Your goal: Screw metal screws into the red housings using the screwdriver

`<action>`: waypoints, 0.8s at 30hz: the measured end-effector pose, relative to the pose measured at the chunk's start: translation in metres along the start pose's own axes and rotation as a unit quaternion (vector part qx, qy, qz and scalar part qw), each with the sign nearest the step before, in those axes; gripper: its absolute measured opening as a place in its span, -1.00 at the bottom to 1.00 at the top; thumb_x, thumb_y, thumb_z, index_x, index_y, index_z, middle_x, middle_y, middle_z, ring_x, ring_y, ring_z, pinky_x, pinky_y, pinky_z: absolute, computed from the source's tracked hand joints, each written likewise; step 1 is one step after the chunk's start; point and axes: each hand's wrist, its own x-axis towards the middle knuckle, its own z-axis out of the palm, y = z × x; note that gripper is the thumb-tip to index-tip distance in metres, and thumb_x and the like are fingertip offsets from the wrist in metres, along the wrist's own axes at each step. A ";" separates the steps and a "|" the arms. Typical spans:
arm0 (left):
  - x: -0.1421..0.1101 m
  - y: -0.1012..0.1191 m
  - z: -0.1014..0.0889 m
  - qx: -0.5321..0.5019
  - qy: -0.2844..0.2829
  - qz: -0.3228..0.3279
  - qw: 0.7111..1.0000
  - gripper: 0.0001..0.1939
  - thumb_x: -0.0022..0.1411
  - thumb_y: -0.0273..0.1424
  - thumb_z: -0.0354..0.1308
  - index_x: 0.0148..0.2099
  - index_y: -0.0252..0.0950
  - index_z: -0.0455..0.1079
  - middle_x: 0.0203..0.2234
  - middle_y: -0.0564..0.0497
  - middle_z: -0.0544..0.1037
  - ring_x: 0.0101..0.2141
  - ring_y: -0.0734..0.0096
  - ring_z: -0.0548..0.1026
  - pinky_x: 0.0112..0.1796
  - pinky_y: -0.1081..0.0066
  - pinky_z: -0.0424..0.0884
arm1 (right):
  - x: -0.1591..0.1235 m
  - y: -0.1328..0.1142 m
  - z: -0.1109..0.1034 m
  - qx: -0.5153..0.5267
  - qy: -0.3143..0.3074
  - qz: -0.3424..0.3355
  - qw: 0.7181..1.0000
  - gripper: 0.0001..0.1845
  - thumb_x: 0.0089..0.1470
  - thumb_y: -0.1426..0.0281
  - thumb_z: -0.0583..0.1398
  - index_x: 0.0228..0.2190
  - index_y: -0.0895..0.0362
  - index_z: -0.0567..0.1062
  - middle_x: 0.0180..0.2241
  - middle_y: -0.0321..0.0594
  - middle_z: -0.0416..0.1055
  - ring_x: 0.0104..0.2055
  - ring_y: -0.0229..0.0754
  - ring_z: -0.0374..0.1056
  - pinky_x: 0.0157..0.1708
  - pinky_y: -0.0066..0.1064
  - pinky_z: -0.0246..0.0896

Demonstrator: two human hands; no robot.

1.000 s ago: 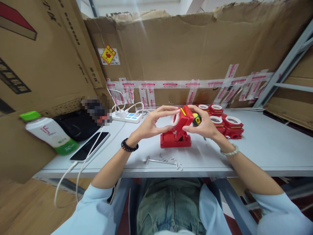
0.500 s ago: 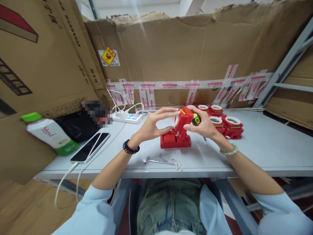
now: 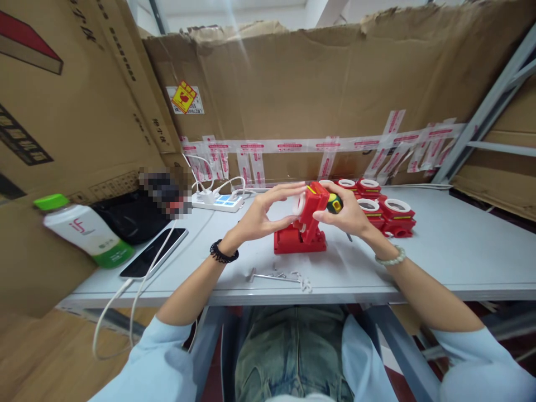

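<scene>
A red plastic housing [image 3: 315,205] with a white ring [image 3: 300,204] on its left face is held tilted between my two hands. My left hand [image 3: 264,215] grips it from the left, fingers along the top and thumb underneath. On the right side, my right hand [image 3: 348,212] closes on it with the thumb in front. Under the housing, a red base part [image 3: 288,240] rests on the table; whether the two are joined I cannot tell. A yellow and dark green tool handle [image 3: 335,204] shows within my right hand's curl, its other end largely hidden.
Several red housings with white rings [image 3: 397,206] stand at the right. A thin metal rod tool [image 3: 274,277] and small white and metal bits [image 3: 305,286] lie near the front edge. Leftward are a phone [image 3: 154,254], a bottle [image 3: 86,231] and a power strip [image 3: 220,202]. Cardboard [image 3: 293,84] walls the back.
The camera view has shifted very slightly. Both hands keep their hold on the red housing, which leans at nearly the same angle.
</scene>
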 end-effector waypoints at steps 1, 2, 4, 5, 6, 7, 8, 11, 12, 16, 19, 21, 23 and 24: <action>0.000 -0.001 0.001 -0.015 0.007 -0.017 1.000 -0.37 0.19 -0.28 0.29 0.28 -0.03 0.22 0.26 -0.09 0.29 0.22 0.12 0.29 0.07 0.18 0.37 | 0.000 0.000 0.000 0.004 -0.002 -0.001 1.000 -0.37 -0.23 0.13 0.42 -0.10 0.06 0.45 -0.12 -0.18 0.53 -0.08 0.03 0.46 -0.03 -0.11 0.33; 0.000 -0.001 0.002 -0.029 0.020 -0.037 0.999 -0.36 0.20 -0.25 0.28 0.29 -0.05 0.20 0.26 -0.12 0.29 0.20 0.11 0.31 0.06 0.18 0.38 | 0.000 -0.001 0.000 0.008 -0.004 -0.004 1.000 -0.37 -0.23 0.15 0.42 -0.09 0.06 0.45 -0.13 -0.19 0.53 -0.09 0.01 0.46 -0.04 -0.13 0.33; 0.000 -0.003 0.004 -0.043 0.049 -0.074 0.995 -0.45 0.25 -0.21 0.23 0.24 -0.14 0.26 0.16 -0.17 0.39 0.08 0.17 0.42 0.00 0.20 0.41 | 0.000 -0.002 0.001 0.016 -0.009 -0.013 1.000 -0.36 -0.24 0.19 0.43 -0.08 0.06 0.44 -0.16 -0.20 0.54 -0.12 -0.02 0.48 -0.05 -0.15 0.35; -0.001 -0.004 0.004 -0.042 0.057 -0.083 0.994 -0.52 0.27 -0.21 0.21 0.20 -0.18 0.31 0.09 -0.17 0.44 0.01 0.21 0.46 -0.02 0.22 0.42 | 0.000 -0.002 0.001 0.019 -0.010 -0.017 1.000 -0.36 -0.24 0.20 0.44 -0.08 0.07 0.44 -0.16 -0.20 0.55 -0.12 -0.02 0.48 -0.05 -0.16 0.35; -0.001 -0.005 0.004 -0.038 0.057 -0.081 0.994 -0.57 0.27 -0.22 0.20 0.15 -0.20 0.36 0.04 -0.17 0.47 -0.03 0.24 0.48 -0.04 0.23 0.43 | 0.000 -0.003 0.001 0.019 -0.010 -0.020 1.000 -0.35 -0.25 0.21 0.44 -0.08 0.07 0.44 -0.16 -0.20 0.55 -0.12 -0.03 0.48 -0.06 -0.16 0.35; -0.001 -0.005 0.003 -0.030 0.050 -0.070 0.996 -0.60 0.26 -0.24 0.22 0.12 -0.21 0.38 0.02 -0.16 0.48 -0.02 0.25 0.47 -0.05 0.25 0.42 | 0.000 -0.002 0.001 0.018 -0.008 -0.020 1.000 -0.34 -0.26 0.21 0.44 -0.08 0.08 0.44 -0.16 -0.19 0.55 -0.12 -0.02 0.48 -0.06 -0.16 0.36; -0.001 -0.005 0.002 -0.024 0.039 -0.053 0.998 -0.59 0.23 -0.27 0.25 0.11 -0.19 0.39 0.04 -0.14 0.47 0.02 0.23 0.44 -0.04 0.26 0.41 | 0.000 -0.002 0.001 0.016 -0.007 -0.019 1.000 -0.33 -0.26 0.21 0.45 -0.08 0.08 0.43 -0.15 -0.18 0.55 -0.12 -0.02 0.48 -0.06 -0.16 0.36; -0.001 -0.004 0.000 -0.024 0.017 -0.022 0.999 -0.47 0.16 -0.30 0.32 0.18 -0.10 0.33 0.17 -0.10 0.37 0.17 0.17 0.31 0.03 0.25 0.36 | 0.000 -0.001 0.002 0.016 -0.002 -0.018 1.000 -0.32 -0.27 0.22 0.45 -0.07 0.09 0.43 -0.15 -0.18 0.55 -0.11 -0.02 0.49 -0.04 -0.15 0.36; -0.001 -0.004 0.001 -0.030 0.023 -0.032 0.999 -0.44 0.17 -0.28 0.31 0.20 -0.09 0.30 0.19 -0.10 0.35 0.18 0.17 0.31 0.03 0.25 0.36 | 0.000 -0.001 0.002 0.018 -0.001 -0.018 1.000 -0.32 -0.26 0.22 0.45 -0.06 0.09 0.43 -0.15 -0.18 0.55 -0.11 -0.02 0.49 -0.04 -0.15 0.35; -0.001 -0.005 0.003 -0.016 0.068 -0.099 0.993 -0.60 0.28 -0.21 0.19 0.13 -0.18 0.36 0.05 -0.13 0.47 -0.03 0.25 0.47 -0.09 0.27 0.39 | -0.001 -0.001 0.002 0.013 -0.001 -0.020 1.000 -0.30 -0.26 0.21 0.45 -0.05 0.08 0.42 -0.14 -0.18 0.55 -0.10 -0.02 0.48 -0.04 -0.15 0.36; -0.001 -0.005 0.001 0.007 0.039 -0.069 0.997 -0.61 0.23 -0.26 0.24 0.09 -0.17 0.39 0.04 -0.11 0.48 0.03 0.22 0.43 -0.08 0.29 0.37 | -0.001 0.000 0.003 0.008 -0.001 -0.016 1.000 -0.28 -0.29 0.22 0.46 -0.05 0.09 0.42 -0.13 -0.16 0.55 -0.09 -0.01 0.48 -0.04 -0.14 0.36; -0.001 -0.004 0.000 0.003 0.018 -0.044 0.999 -0.48 0.17 -0.27 0.30 0.17 -0.11 0.32 0.16 -0.09 0.39 0.14 0.17 0.34 -0.03 0.28 0.35 | -0.001 0.000 0.003 0.014 0.001 -0.014 1.000 -0.28 -0.28 0.23 0.46 -0.04 0.10 0.42 -0.14 -0.16 0.55 -0.09 -0.01 0.48 -0.04 -0.14 0.36; -0.001 -0.004 0.000 -0.005 0.020 -0.060 0.998 -0.43 0.21 -0.24 0.26 0.24 -0.09 0.23 0.21 -0.11 0.33 0.13 0.18 0.35 -0.01 0.25 0.35 | -0.001 0.000 0.003 0.019 0.001 -0.016 1.000 -0.27 -0.28 0.24 0.46 -0.04 0.09 0.42 -0.13 -0.17 0.55 -0.09 -0.01 0.48 -0.03 -0.14 0.36; -0.001 -0.004 0.001 -0.001 0.025 -0.077 0.997 -0.46 0.26 -0.22 0.20 0.24 -0.11 0.22 0.19 -0.12 0.35 0.09 0.20 0.39 -0.01 0.24 0.36 | -0.001 0.000 0.004 0.020 -0.001 -0.017 1.000 -0.27 -0.29 0.24 0.46 -0.03 0.08 0.42 -0.13 -0.17 0.55 -0.08 -0.01 0.48 -0.04 -0.14 0.36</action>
